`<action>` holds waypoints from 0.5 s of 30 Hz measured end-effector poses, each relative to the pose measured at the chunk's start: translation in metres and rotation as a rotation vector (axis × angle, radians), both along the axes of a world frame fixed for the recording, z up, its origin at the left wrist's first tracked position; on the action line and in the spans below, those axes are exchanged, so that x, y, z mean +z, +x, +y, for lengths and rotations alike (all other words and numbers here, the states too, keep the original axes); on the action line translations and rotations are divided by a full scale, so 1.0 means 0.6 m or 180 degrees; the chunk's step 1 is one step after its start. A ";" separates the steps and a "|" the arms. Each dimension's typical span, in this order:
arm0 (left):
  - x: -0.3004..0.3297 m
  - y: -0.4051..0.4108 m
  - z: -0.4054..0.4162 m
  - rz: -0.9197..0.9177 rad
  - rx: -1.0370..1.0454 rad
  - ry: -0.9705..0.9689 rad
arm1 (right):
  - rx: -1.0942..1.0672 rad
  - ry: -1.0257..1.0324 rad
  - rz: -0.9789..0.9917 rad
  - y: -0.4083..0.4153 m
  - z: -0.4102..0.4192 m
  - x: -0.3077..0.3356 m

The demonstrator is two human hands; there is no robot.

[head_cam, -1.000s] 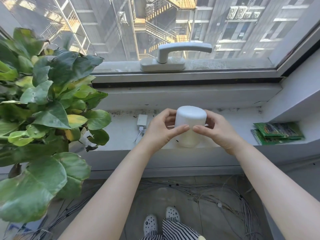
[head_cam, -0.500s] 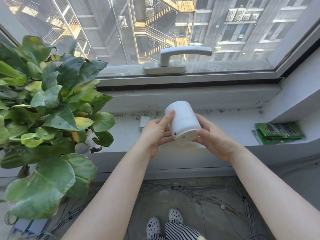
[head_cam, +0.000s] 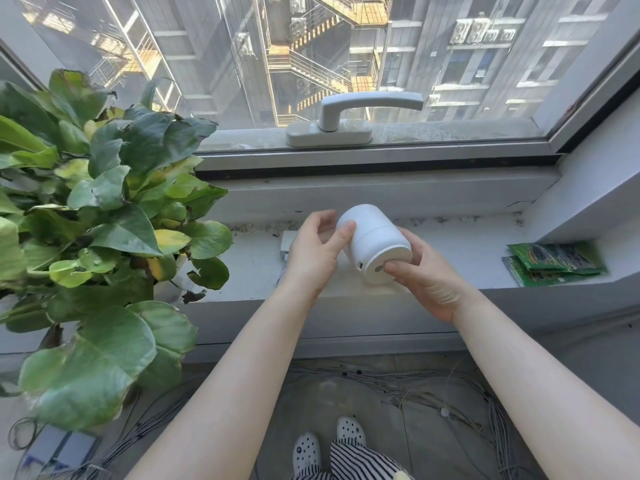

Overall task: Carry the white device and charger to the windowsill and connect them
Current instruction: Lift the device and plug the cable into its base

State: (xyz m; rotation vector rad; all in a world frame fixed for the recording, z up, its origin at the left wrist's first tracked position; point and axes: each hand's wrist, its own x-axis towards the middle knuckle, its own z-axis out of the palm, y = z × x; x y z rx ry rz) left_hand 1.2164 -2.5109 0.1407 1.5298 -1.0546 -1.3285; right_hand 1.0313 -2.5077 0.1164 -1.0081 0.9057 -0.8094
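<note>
the connecting step is in hand. the right grip (head_cam: pixel 426 278) clasps the white device (head_cam: pixel 375 237), tilted over the windowsill (head_cam: pixel 467 258), its base and small port (head_cam: pixel 360 266) facing the person. the left grip (head_cam: pixel 315 251) is relaxed, thumb touching the device's side. next it likely must fetch the charger (head_cam: pixel 286 241) lying behind it. the device looks smooth, rounded, cylindrical.

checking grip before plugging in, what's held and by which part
The white device, tilted: right hand grips its base end, thumb on the bottom rim; left hand only touches its upper side by thumb.
</note>
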 end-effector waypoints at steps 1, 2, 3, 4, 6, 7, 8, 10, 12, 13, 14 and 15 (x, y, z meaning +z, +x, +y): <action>0.002 0.002 0.000 -0.0094 -0.0043 -0.0141 | -0.0006 -0.0002 0.0006 0.000 0.001 -0.001; 0.004 0.004 -0.001 -0.0109 -0.0066 -0.0248 | -0.0017 -0.0006 0.0018 -0.001 0.001 -0.003; 0.005 0.005 -0.002 -0.0100 -0.0084 -0.0326 | -0.0030 -0.0005 0.0032 -0.001 0.001 -0.004; 0.008 0.007 -0.003 -0.0112 -0.0102 -0.0390 | -0.0040 -0.0003 0.0054 -0.002 0.000 -0.005; 0.008 0.008 -0.004 -0.0182 -0.0138 -0.0462 | -0.0048 0.0003 0.0119 -0.001 -0.001 -0.006; 0.007 0.009 -0.004 -0.0210 -0.0145 -0.0457 | -0.0052 0.0007 0.0146 -0.001 -0.002 -0.005; 0.007 0.010 -0.003 -0.0236 -0.0163 -0.0422 | -0.0067 0.0008 0.0166 -0.001 -0.003 -0.003; 0.010 0.010 0.001 -0.0313 -0.0263 -0.0271 | -0.0118 -0.0002 0.0209 -0.001 -0.006 0.003; 0.013 0.007 0.005 -0.0443 -0.0423 -0.0006 | -0.0138 -0.0068 0.0337 -0.001 -0.009 0.013; 0.015 0.006 0.006 -0.0487 -0.0522 0.0130 | -0.0127 -0.0128 0.0435 0.000 -0.011 0.018; 0.018 0.004 0.007 -0.0513 -0.0612 0.0242 | -0.0106 -0.0196 0.0533 0.002 -0.012 0.022; 0.020 0.002 0.008 -0.0512 -0.0667 0.0327 | -0.0087 -0.0255 0.0619 0.005 -0.014 0.026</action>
